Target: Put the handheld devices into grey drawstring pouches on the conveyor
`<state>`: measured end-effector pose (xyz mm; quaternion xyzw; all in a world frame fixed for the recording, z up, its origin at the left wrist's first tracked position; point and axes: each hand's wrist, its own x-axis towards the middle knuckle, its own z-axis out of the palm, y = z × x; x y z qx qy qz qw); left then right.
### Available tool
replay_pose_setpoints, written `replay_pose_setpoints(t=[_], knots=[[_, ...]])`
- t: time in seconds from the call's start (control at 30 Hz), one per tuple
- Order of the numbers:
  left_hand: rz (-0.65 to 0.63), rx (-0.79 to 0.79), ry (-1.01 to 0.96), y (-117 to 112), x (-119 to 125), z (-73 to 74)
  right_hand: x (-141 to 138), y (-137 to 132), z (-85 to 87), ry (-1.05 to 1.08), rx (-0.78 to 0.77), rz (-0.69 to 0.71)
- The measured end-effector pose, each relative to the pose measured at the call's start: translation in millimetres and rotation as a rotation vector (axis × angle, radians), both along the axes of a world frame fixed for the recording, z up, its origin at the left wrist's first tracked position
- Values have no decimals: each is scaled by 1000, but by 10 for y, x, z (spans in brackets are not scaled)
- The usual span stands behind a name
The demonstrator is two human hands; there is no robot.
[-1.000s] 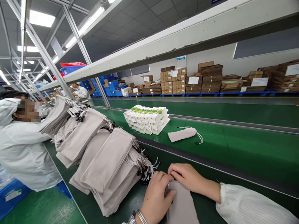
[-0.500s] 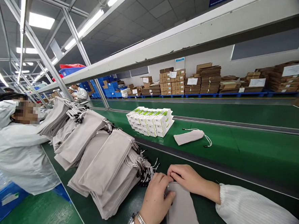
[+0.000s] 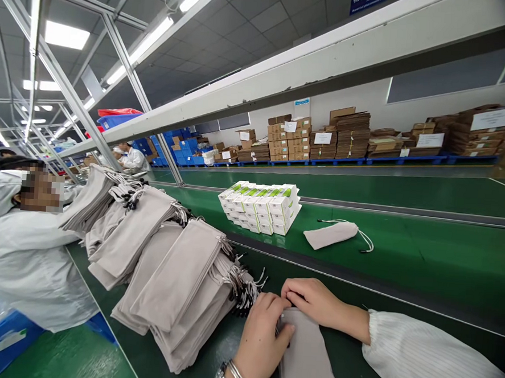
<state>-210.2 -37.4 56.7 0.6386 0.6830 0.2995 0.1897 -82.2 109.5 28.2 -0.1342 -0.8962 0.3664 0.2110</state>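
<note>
A flat grey drawstring pouch (image 3: 310, 358) lies before me at the bottom of the view, partly cut off by the frame. My left hand (image 3: 264, 338) is closed on its upper left edge, the thumb resting on the cloth. Fingers of my right hand (image 3: 309, 298) pinch at the pouch's top end and meet the left fingertips there. What lies between the fingertips is hidden. Just left of my hands, grey pouches (image 3: 182, 276) are piled in stacks, their white cords and black cord ends (image 3: 246, 291) facing me.
Beyond the bench edge, a green conveyor belt (image 3: 424, 251) carries a block of small white and green boxes (image 3: 260, 206) and one filled-looking pouch (image 3: 330, 235). A co-worker in white (image 3: 30, 255) stands at left by a blue bin (image 3: 7, 339). A white beam (image 3: 285, 80) crosses overhead.
The white boxes and the pouch on the belt have shifted right. My hands stay at the top of the near pouch with almost no movement. The view has turned slightly.
</note>
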Motion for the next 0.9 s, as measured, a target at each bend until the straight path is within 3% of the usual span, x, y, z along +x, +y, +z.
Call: replay_pose_setpoints(t=[0.53,0.7,0.83,0.9], knots=[[11,-4,6,9,5,6,15,-2,-2,-16,22,-2],[7,13,25,44,-73,-4,-41,76,-42,-13,94,-15],[-47,82,68,81,-258,-173,-91,57,157,-128,164,-50],[40,126,167,314,-319,-285,-77,68,356,-274,136,-27]])
